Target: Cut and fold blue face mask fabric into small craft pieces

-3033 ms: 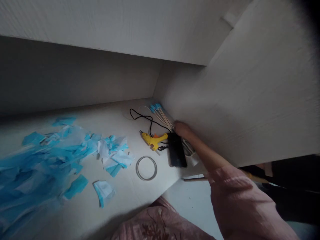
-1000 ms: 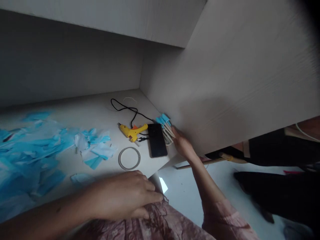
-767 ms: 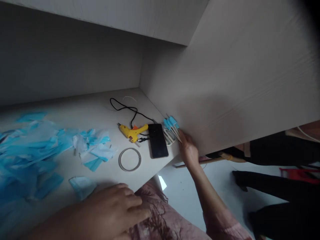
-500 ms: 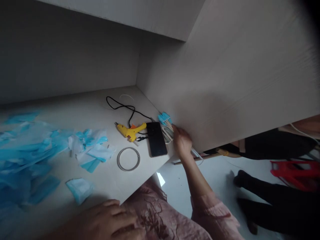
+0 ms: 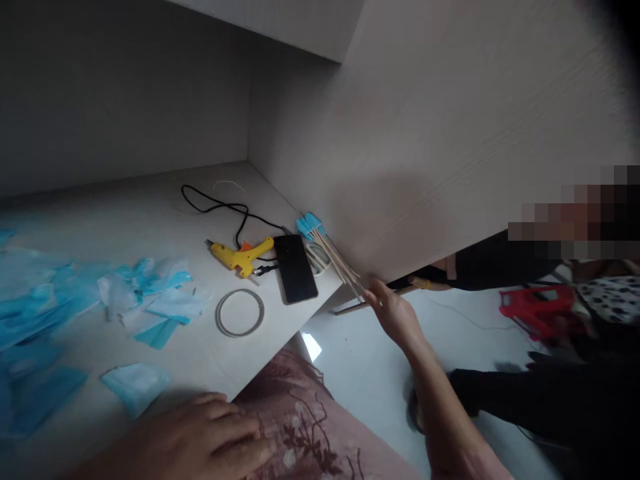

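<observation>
My right hand [image 5: 395,312] is closed, with its fingertips at the near end of thin silvery wires [image 5: 356,289]. These run alongside several thin wooden sticks [image 5: 336,259] that jut past the table's right edge. Blue cloth-like pieces [image 5: 311,225] cover the far ends of the sticks, against the side panel. My left hand [image 5: 200,433] lies palm down at the table's front edge, fingers stretched out and holding nothing. Near it is a folded blue-and-white fabric piece [image 5: 136,387].
On the table [image 5: 200,370] are a black phone [image 5: 296,270], a yellow glue gun [image 5: 241,257] with a black cord, a coil of wire [image 5: 240,313] and a heap of blue and white scraps [image 5: 45,300]. A grey side panel [image 5: 400,153] rises at right. Another person's dark-clothed legs [image 5: 500,397] are beyond.
My right hand has slid from beside the wooden sticks toward the near right, to the wires' end, uncovering the sticks. The view has shifted slightly right. My left hand stays at the edge.
</observation>
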`<state>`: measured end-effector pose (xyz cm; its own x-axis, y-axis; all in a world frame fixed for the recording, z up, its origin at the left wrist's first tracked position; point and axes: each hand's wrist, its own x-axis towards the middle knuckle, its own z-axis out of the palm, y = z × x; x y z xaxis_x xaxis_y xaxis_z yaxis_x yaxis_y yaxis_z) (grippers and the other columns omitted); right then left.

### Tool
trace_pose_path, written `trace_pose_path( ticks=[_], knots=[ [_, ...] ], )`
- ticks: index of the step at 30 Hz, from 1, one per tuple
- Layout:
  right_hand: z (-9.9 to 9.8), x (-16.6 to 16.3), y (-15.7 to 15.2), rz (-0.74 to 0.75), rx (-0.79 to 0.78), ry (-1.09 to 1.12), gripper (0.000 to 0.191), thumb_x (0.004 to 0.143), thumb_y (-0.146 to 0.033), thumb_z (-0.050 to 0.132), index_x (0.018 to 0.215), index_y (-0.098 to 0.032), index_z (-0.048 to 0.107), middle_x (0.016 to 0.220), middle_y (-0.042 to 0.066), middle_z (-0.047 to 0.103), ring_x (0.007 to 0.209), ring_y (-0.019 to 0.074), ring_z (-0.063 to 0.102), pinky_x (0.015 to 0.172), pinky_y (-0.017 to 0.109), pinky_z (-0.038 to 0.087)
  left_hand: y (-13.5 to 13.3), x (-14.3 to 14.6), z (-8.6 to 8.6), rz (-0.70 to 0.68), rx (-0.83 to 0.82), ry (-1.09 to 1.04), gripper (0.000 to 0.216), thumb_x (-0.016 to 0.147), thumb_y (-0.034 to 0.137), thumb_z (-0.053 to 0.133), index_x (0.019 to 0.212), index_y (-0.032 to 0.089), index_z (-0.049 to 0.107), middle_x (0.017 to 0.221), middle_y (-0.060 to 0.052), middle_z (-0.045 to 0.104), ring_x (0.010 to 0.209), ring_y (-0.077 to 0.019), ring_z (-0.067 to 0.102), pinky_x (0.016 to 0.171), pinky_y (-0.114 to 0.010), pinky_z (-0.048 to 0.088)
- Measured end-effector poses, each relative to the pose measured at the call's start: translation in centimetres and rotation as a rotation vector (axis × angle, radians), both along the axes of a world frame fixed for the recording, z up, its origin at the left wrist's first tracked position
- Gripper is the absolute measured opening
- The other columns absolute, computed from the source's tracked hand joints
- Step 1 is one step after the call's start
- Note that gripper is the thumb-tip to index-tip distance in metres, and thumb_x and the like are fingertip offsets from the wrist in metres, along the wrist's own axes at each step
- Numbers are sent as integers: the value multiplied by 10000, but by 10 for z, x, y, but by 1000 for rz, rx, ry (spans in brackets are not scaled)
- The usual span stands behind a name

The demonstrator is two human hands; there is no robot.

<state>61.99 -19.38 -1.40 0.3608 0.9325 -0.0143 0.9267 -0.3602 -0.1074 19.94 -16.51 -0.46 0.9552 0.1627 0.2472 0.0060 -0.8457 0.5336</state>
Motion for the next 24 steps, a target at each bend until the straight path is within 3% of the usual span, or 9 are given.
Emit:
trace_pose_path(
  ticks=[4,8,15,19,24],
  knots=[
    [-21,-13,1,31,11,-7,486,1007,-347,461,1449,-147,471,1248,190,718,1021,319,727,756,399,574,6,7,13,-29,-66,28,461,970,517,533,1384,326,600,1240,12,749,980,-192,693,877,-279,519],
    [-18,-11,4,36,89,-24,428,1011,-197,304,1357,-176,554,1258,178,707,1077,291,697,821,415,565,12,13,32,-43,-147,102,454,953,497,588,1383,353,604,1205,22,758,925,-174,693,839,-254,528],
    [45,3,4,-42,205,-118,391,1017,-325,344,1146,-157,673,974,151,765,850,289,730,687,348,498,13,2,26,-2,-316,137,542,951,393,602,1481,443,503,1289,25,723,1048,-195,683,920,-283,525],
    [82,0,5,-29,395,-145,399,1012,-366,385,1157,-180,707,1020,148,777,888,291,742,727,359,519,11,-5,22,26,-332,174,613,943,425,647,1512,495,432,1373,52,681,1178,-203,656,1010,-296,505],
    [129,-11,-7,-22,581,-193,426,1013,-438,397,1180,-216,719,974,137,780,924,320,747,754,418,543,8,-9,26,54,-373,238,604,938,406,661,1496,505,454,1399,59,665,1226,-228,641,1058,-340,492]
  ],
)
